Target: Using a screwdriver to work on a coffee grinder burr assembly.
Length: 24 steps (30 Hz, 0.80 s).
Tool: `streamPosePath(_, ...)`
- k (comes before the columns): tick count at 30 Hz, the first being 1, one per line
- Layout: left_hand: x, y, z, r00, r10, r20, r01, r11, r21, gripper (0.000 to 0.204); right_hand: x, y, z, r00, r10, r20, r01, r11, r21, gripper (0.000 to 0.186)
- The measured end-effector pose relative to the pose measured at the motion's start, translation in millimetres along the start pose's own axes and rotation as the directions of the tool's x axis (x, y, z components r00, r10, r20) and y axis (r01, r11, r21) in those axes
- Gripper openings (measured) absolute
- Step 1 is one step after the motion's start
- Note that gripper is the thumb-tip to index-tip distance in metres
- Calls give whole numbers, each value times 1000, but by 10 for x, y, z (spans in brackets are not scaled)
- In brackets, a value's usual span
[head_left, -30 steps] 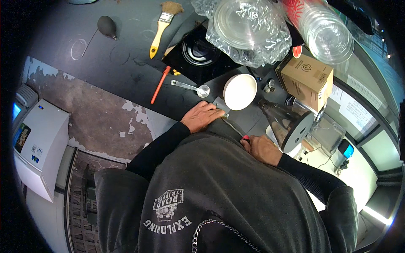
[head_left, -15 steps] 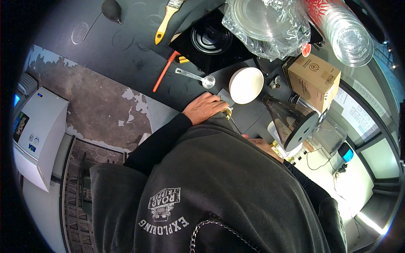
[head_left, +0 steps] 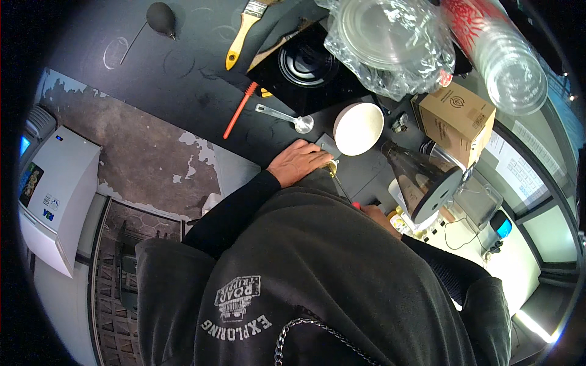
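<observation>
Red-handled tool [head_left: 356,205]: right hand [head_left: 379,216] wrapped round it. Left hand [head_left: 300,163] by tabletop's [head_left: 195,110] near edge; grip indeterminable.

A strip light [head_left: 537,326] glares white at my lower right, washing out the pale surface [head_left: 519,259] nearby. My desk [head_left: 201,55] looks dimmer, with soft shadows. Highlights streak the plastic bag [head_left: 400,67] and clear cups [head_left: 516,79]. My left fingers [head_left: 316,158] look fairly sharp; straight edges bow toward blackened corners.
</observation>
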<state>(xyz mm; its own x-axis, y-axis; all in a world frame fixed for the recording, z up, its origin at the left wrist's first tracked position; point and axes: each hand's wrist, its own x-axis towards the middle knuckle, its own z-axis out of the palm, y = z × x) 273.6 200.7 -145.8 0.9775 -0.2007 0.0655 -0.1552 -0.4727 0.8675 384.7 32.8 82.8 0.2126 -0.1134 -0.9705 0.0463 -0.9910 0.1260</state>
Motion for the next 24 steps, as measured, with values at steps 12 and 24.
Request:
streamPosePath(12,-4,-9,34,994,54,-91,-55,998,-14,44,-68,-293,-107,988,57,-140,-94,959,-266,75)
streamPosePath(24,-26,-49,101,981,82,-175,-90,995,-39,44,-334,-734,138,932,118,-342,-270,857,-439,59)
